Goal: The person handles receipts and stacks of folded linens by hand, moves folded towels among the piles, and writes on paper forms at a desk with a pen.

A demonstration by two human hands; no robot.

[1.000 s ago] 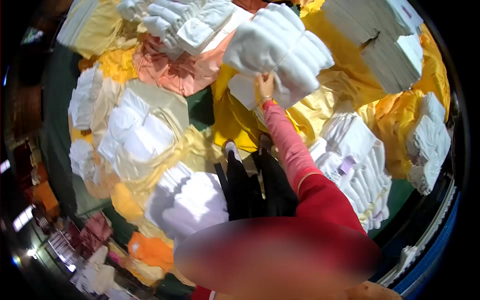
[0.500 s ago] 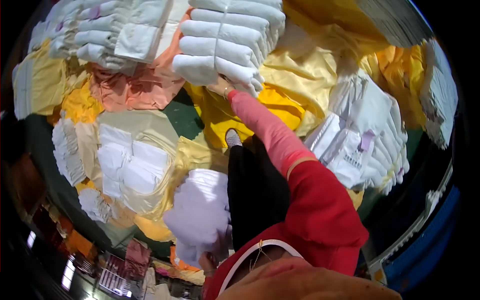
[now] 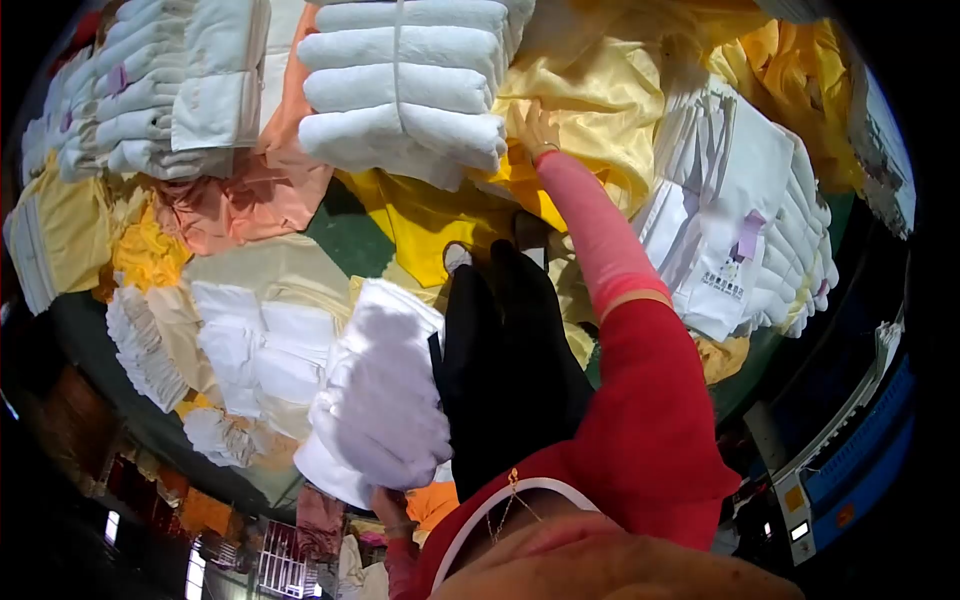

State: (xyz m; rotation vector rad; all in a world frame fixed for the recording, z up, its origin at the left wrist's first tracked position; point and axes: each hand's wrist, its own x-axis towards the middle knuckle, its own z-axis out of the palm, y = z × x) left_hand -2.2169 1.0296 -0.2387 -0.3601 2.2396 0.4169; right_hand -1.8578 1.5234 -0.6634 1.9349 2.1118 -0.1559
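My left hand (image 3: 392,511) is low, at the lower edge of a stack of folded white towels (image 3: 385,395) beside my left leg. It grips the stack from beneath, with its fingers partly hidden by the towels. My right hand (image 3: 537,128) is stretched forward over pale yellow cloth (image 3: 590,95), its fingers spread and holding nothing. Just left of it stands a tall pile of rolled-edge white towels (image 3: 400,85) with a tie around it.
Around my feet lies bright yellow cloth (image 3: 430,225). White bundles in a printed bag (image 3: 715,250) are at the right. Left are more white towel stacks (image 3: 215,85), salmon cloth (image 3: 245,200) and folded white pieces (image 3: 260,335). A blue machine edge (image 3: 860,430) runs at far right.
My right hand has left the tied towel pile and moved right, over the pale yellow cloth. My left hand still holds the towel stack, which has tilted and shifted slightly.
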